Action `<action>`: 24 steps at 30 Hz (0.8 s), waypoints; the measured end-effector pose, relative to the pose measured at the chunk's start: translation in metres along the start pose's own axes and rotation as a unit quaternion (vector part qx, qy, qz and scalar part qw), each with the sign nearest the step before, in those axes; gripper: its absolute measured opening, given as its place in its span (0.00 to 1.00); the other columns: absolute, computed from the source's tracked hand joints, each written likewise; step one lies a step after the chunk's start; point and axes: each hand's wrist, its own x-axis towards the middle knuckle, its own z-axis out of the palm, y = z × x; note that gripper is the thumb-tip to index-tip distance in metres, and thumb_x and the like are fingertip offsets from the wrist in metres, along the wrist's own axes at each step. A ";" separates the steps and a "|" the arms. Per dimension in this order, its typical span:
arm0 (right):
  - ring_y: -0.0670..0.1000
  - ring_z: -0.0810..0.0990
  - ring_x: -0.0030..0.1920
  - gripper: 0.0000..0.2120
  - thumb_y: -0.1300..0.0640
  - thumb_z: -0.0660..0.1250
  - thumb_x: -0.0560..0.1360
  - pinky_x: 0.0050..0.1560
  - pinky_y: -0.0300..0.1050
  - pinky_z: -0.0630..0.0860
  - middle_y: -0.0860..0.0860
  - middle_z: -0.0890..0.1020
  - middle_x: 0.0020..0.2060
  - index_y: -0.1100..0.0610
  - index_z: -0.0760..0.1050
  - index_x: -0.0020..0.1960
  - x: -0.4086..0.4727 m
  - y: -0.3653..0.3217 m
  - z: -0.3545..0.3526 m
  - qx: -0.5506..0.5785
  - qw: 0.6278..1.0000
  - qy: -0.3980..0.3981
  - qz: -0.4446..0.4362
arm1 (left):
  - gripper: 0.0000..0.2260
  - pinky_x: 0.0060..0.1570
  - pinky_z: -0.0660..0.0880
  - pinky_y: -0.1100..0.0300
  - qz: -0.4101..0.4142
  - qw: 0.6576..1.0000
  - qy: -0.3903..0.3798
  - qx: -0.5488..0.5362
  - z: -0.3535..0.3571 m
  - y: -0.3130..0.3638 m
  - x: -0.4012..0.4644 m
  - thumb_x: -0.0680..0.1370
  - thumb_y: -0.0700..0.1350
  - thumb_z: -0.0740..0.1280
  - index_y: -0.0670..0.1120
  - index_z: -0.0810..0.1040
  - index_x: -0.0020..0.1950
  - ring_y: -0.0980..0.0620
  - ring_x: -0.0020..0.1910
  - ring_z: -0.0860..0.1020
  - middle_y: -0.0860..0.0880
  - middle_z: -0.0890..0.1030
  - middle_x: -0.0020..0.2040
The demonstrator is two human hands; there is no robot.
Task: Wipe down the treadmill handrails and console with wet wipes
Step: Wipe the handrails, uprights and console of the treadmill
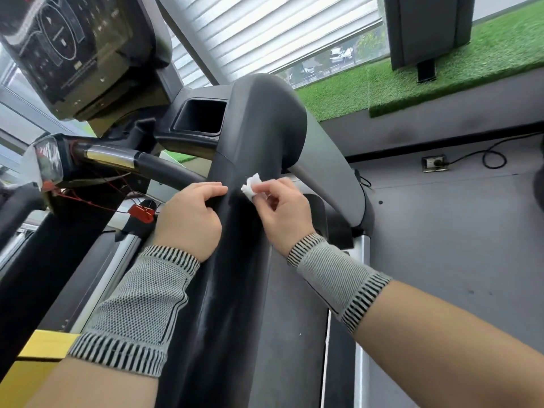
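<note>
1. Plainly, the step in hand is wiping the broad black padded handrail (235, 260), which runs from the near edge up toward the far centre of the scene, so work should go along its length in overlapping passes rather than dabs.
2. On the left, the left hand (191, 219) rests on the handrail's left flank with its fingers curled over the edge, gripping it; that grip looks useful for bracing the body while the other hand rubs.
3. Its forearm rises from the near left, a grey knitted wrist sleeve with striped cuffs (138, 307) covering the wrist.
4. Just right of it, the small crumpled white wet wipe (251, 185) touches the handrail's right side, pinched between thumb and fingertips of the right hand (284, 213).
5. The wipe is bunched tight; I judge that opening it flatter would cover more surface per stroke.
6. The right forearm comes in from the near right, wrist bent slightly inward.
7. The two hands sit near each other, apart, with the rail's ridge between them.
8. The dark glossy console screen (70, 48) at far left awaits wiping.
</note>
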 end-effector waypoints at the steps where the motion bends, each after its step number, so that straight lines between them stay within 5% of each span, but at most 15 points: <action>1: 0.42 0.72 0.35 0.04 0.63 0.68 0.74 0.42 0.33 0.71 0.49 0.75 0.40 0.57 0.81 0.47 -0.020 -0.003 -0.004 0.011 0.999 0.003 -0.031 | 0.21 0.60 0.60 0.70 -0.002 1.000 -0.002 -0.005 -0.001 -0.001 0.000 0.75 0.32 0.59 0.49 0.79 0.63 0.54 0.64 0.73 0.54 0.76 0.65; 7: 0.42 0.73 0.34 0.06 0.65 0.69 0.73 0.41 0.29 0.70 0.49 0.75 0.39 0.58 0.82 0.47 -0.054 -0.008 0.009 0.012 0.996 -0.033 -0.083 | 0.21 0.65 0.64 0.62 0.001 1.000 -0.002 -0.021 0.001 -0.005 0.002 0.75 0.33 0.59 0.50 0.78 0.63 0.52 0.65 0.73 0.54 0.76 0.65; 16: 0.47 0.76 0.39 0.05 0.55 0.67 0.75 0.48 0.39 0.74 0.45 0.76 0.35 0.53 0.81 0.49 0.030 0.019 0.011 -0.030 0.988 0.017 0.150 | 0.20 0.65 0.65 0.59 0.015 1.000 0.000 -0.005 0.000 -0.005 0.000 0.76 0.36 0.60 0.52 0.76 0.65 0.51 0.66 0.71 0.55 0.76 0.66; 20: 0.43 0.74 0.34 0.04 0.59 0.68 0.75 0.43 0.31 0.72 0.51 0.77 0.39 0.56 0.81 0.47 -0.013 -0.006 0.007 -0.001 0.998 0.016 0.061 | 0.20 0.65 0.65 0.60 0.013 1.000 -0.013 -0.007 -0.003 -0.007 0.004 0.76 0.36 0.61 0.50 0.77 0.65 0.51 0.66 0.72 0.53 0.76 0.66; 24: 0.41 0.72 0.34 0.05 0.59 0.68 0.75 0.42 0.29 0.69 0.45 0.72 0.37 0.56 0.82 0.49 -0.002 -0.018 0.022 -0.017 1.000 -0.002 -0.006 | 0.18 0.62 0.68 0.58 0.025 1.000 -0.010 -0.009 -0.005 -0.002 0.012 0.74 0.36 0.61 0.47 0.79 0.61 0.48 0.61 0.75 0.49 0.79 0.61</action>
